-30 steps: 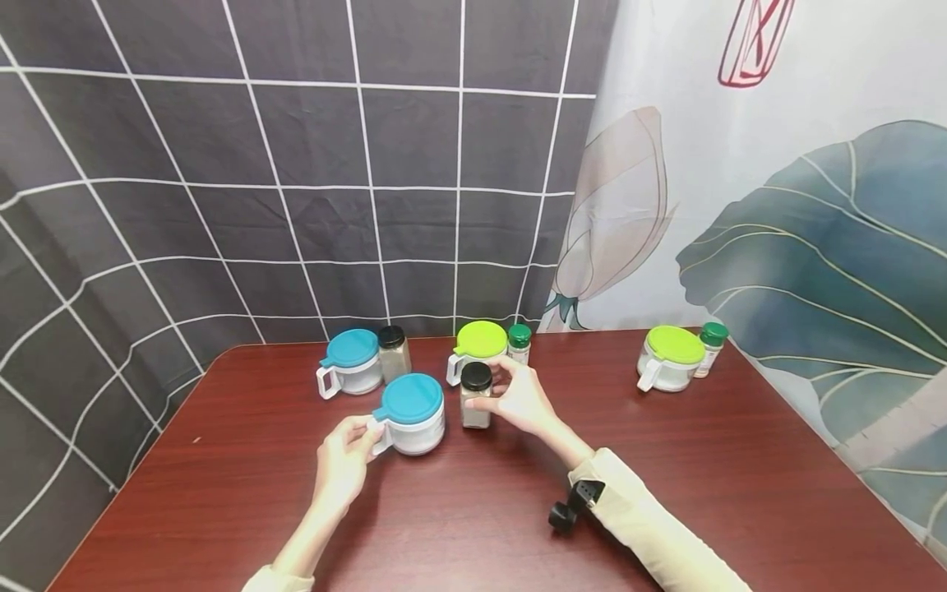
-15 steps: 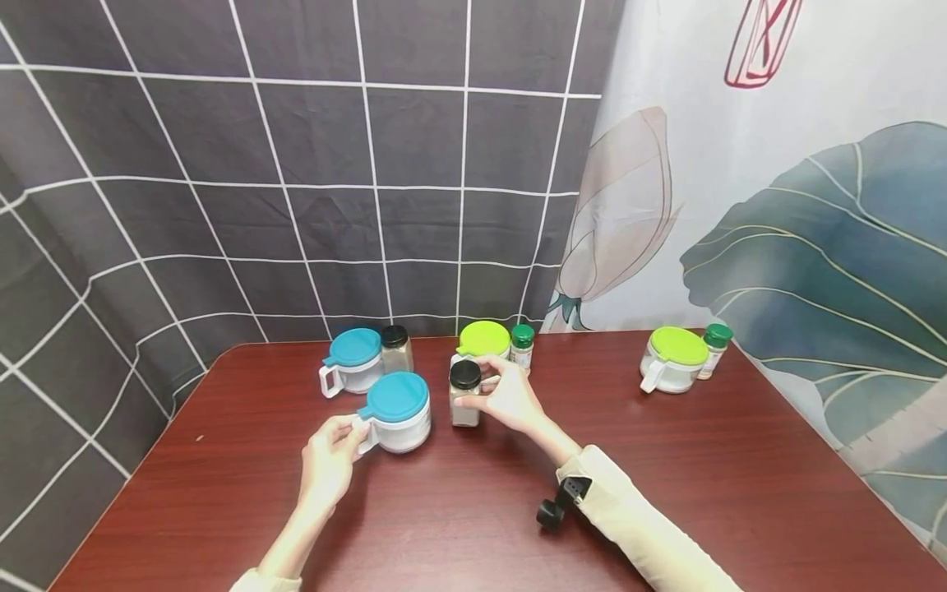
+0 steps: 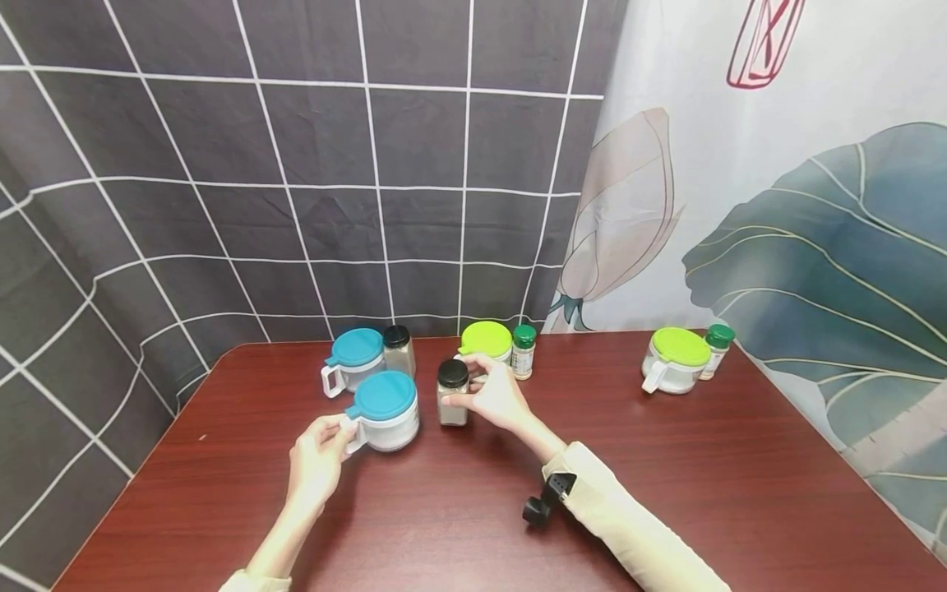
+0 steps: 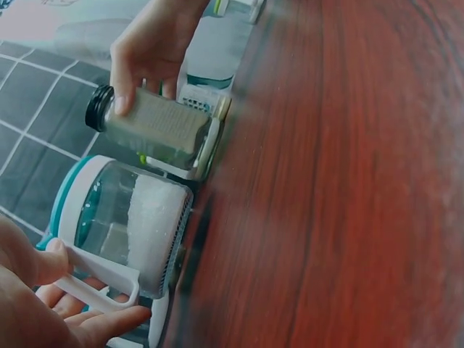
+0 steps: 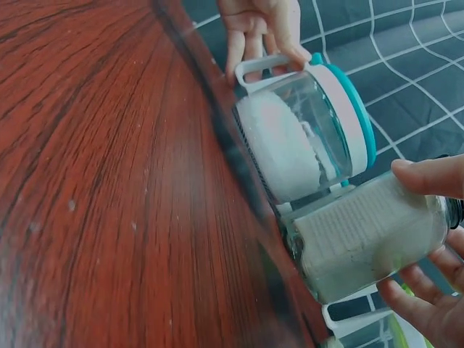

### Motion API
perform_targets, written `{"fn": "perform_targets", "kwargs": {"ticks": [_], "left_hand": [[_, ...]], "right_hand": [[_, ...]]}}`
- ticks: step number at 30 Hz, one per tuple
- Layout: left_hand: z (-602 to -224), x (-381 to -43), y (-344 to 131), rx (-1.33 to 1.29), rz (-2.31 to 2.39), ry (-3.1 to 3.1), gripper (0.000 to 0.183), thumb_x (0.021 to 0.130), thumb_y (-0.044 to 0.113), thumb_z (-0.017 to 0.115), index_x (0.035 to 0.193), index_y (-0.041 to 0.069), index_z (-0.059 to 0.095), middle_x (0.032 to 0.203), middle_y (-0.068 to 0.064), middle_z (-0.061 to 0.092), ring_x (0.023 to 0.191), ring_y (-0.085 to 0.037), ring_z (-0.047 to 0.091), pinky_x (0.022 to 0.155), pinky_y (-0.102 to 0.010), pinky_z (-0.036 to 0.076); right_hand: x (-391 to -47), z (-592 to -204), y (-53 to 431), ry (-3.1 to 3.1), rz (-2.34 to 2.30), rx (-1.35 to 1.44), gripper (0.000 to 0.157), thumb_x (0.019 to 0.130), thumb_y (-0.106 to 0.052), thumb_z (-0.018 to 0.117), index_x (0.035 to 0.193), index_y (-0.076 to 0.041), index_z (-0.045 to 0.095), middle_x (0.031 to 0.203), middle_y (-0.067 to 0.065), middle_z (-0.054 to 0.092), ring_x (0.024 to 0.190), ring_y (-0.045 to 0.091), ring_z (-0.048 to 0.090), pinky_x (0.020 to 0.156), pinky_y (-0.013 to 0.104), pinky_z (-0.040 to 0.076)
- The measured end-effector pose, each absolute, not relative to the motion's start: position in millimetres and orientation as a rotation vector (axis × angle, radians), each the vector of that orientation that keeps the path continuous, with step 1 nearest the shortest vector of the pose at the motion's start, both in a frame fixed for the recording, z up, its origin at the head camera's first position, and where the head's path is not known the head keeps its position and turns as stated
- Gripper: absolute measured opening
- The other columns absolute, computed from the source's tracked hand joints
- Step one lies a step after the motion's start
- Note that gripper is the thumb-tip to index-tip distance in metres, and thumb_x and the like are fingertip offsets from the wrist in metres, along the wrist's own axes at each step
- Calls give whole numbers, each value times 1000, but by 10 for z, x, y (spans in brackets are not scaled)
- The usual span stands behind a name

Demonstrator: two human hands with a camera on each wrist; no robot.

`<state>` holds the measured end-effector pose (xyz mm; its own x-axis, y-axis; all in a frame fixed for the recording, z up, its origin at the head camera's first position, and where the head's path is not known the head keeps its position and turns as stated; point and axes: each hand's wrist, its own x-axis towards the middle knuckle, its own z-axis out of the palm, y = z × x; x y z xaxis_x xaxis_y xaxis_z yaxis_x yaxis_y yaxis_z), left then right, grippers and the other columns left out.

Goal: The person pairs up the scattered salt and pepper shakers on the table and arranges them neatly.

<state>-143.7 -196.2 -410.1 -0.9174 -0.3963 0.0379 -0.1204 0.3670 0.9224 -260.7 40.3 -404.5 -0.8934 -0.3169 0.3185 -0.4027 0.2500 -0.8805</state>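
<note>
My left hand (image 3: 316, 464) pinches the white handle of a clear seasoning jar (image 3: 385, 419) with a blue lid. White grains fill part of this jar (image 4: 156, 225) in the left wrist view. Just right of it, my right hand (image 3: 499, 399) grips a square glass spice jar (image 3: 453, 393) with a black cap, thumb on the near side and fingers on the far side. Pale powder shows inside the spice jar (image 5: 370, 235) in the right wrist view. Both jars stand upright, close beside each other, with a narrow gap between them in the head view.
Behind stand another blue-lidded jar (image 3: 358, 353) and black-capped spice jar (image 3: 399, 353). A green-lidded jar (image 3: 486, 337), partly hidden by my right hand, adjoins a green-capped bottle (image 3: 524, 353). Another green-lidded jar (image 3: 676, 358) and green-capped bottle (image 3: 716, 349) stand at right on the wooden table (image 3: 666, 493).
Both hands have moved left across the table, taking the blue-lidded jar and the black-capped spice jar with them. Their grips look the same, and the jars behind have stayed in place.
</note>
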Motion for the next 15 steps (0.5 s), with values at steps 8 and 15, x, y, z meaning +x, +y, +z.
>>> {"fn": "perform_targets", "kwargs": {"ticks": [8, 15], "left_hand": [[-4089, -1420, -2040, 500, -1526, -2381, 28, 96, 18, 58, 115, -1, 63, 115, -23, 67, 97, -22, 67, 75, -19, 55], [-4101, -1421, -2094, 529, -1526, -2372, 28, 96, 18, 57, 116, 0, 63, 116, -22, 67, 90, -9, 66, 72, -15, 53]], "right_hand": [[-2637, -4067, 303, -2412, 1796, 691, 52, 66, -7, 85, 112, 0, 63, 100, 18, 68, 87, 17, 64, 84, 46, 55], [-2621, -4061, 233, -2435, 1778, 706, 51, 67, -10, 86, 112, -2, 64, 102, 17, 68, 87, 23, 65, 83, 44, 56]]}}
